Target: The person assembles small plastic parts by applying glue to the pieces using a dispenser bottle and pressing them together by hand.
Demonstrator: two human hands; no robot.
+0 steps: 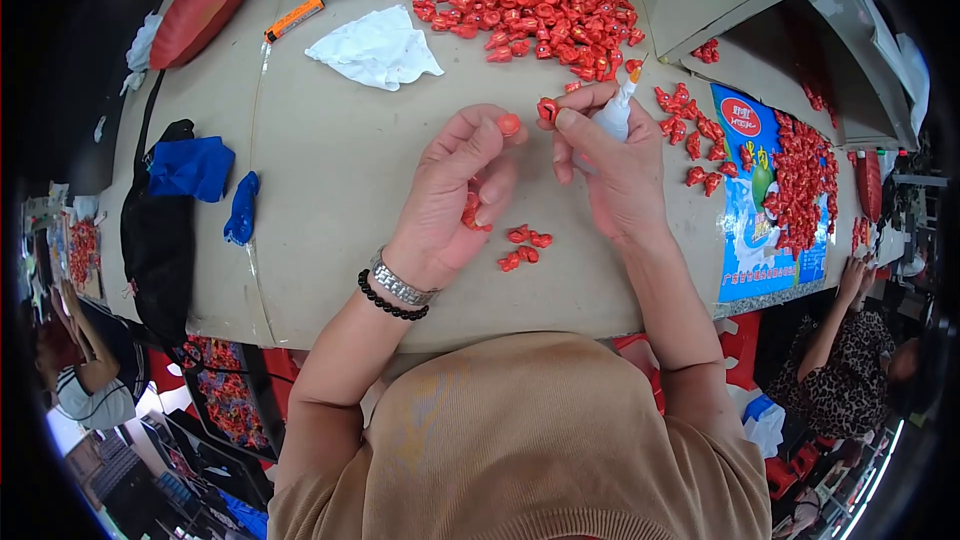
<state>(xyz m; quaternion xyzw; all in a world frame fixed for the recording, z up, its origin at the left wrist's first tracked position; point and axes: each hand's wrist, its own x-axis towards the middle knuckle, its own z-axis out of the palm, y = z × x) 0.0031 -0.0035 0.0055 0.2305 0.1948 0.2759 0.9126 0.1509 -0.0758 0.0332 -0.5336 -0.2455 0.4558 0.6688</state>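
A small red disc-like piece (509, 125) is pinched between thumb and forefinger of the left hand (458, 175), and further red pieces (471, 211) are held beneath its curled fingers. By the right hand (622, 165), a red part (547, 111) is gripped at the fingertips and a white bottle (614, 117) is retained, tip directed to one o'clock. From between the hands, a red heap (530, 5) is observed on the counter (330, 210) at twelve o'clock, loose red figures (517, 258) at six.

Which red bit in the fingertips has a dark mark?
The piece pinched by the right hand; the other piece, pinched by the left hand, shows no dark mark.
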